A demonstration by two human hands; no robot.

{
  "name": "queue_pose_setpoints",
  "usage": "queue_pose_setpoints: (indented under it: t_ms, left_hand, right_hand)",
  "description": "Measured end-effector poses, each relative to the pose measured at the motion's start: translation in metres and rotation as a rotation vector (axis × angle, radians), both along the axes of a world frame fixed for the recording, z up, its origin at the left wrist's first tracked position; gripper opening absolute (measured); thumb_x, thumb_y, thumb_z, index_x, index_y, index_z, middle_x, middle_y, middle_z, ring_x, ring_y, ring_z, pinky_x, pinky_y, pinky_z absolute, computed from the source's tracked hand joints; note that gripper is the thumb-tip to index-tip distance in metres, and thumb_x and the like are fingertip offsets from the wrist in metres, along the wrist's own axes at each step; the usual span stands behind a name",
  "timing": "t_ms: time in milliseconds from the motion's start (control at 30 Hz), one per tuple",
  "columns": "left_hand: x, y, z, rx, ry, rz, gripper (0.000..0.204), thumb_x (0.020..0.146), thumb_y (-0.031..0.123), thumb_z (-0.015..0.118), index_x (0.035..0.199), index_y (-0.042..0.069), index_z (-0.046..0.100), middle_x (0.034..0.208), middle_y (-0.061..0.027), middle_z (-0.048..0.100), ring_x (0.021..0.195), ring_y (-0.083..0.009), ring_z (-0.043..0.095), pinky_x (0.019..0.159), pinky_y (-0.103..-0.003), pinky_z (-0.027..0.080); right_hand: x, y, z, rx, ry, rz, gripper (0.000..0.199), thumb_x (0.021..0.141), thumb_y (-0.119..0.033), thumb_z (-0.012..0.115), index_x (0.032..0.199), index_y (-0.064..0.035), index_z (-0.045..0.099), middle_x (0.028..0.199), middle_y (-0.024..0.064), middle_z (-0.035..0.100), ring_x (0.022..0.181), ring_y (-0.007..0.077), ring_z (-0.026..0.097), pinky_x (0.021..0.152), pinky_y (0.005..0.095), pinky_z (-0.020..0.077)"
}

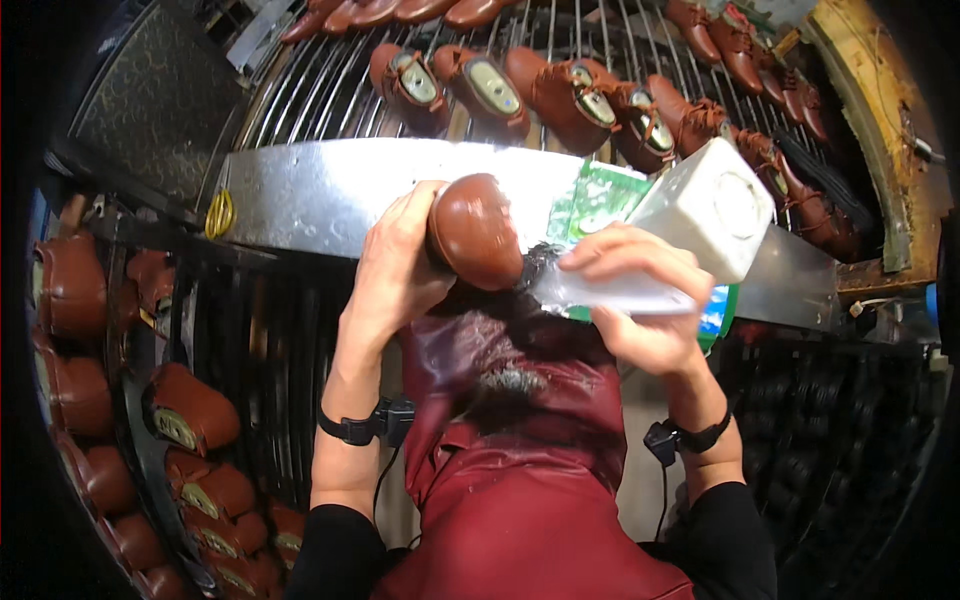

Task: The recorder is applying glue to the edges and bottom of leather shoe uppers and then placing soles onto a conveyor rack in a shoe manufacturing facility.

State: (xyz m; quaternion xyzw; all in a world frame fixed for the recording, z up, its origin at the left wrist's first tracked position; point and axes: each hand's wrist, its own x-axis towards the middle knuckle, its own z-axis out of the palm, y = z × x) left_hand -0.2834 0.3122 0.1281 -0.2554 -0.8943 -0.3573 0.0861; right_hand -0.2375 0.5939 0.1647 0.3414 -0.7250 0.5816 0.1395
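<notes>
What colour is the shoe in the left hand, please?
The shoe is glossy reddish brown; the head view shows it best.

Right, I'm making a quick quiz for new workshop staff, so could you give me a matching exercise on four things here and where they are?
Column one:
1. Held brown shoe
2. Pale tool with a dark tip
3. White block
4. Yellow coil

Column two:
A. Just beyond the right hand
B. At the metal ledge's left end
C. In the left hand
D. In the right hand

Pairs: 1-C, 2-D, 3-A, 4-B.
</notes>
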Motion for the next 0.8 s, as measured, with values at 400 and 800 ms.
queue_pose_setpoints:
  t_ms: [400, 800]
  left_hand:
    - [0.063, -0.028, -0.074, 1.210, -0.455, 0.091, 0.097, 0.060, 0.001, 0.084, 0.150, -0.006, 0.049, 0.138, -0.0213, 0.065, 0.122, -0.0330, 0.068, 0.108, -0.044, 0.054]
    - [0.125, -0.017, -0.090, 1.147, -0.927, 0.063, 0.066, 0.066, 0.008, 0.082, 0.129, -0.008, 0.067, 0.098, -0.0150, 0.078, 0.087, -0.0225, 0.076, 0.082, -0.032, 0.060]
  right_hand:
    - [0.077, 0.026, -0.085, -0.506, -0.413, -0.918, 0.017, 0.102, -0.013, 0.073, 0.103, 0.0040, 0.070, 0.078, 0.0069, 0.068, 0.059, 0.0134, 0.066, 0.050, 0.0244, 0.0512]
    - [0.054, 0.024, -0.053, -1.082, -0.933, -0.476, 0.026, 0.101, -0.023, 0.066, 0.098, 0.0019, 0.066, 0.078, 0.0168, 0.072, 0.050, 0.0236, 0.065, 0.039, 0.0314, 0.0475]
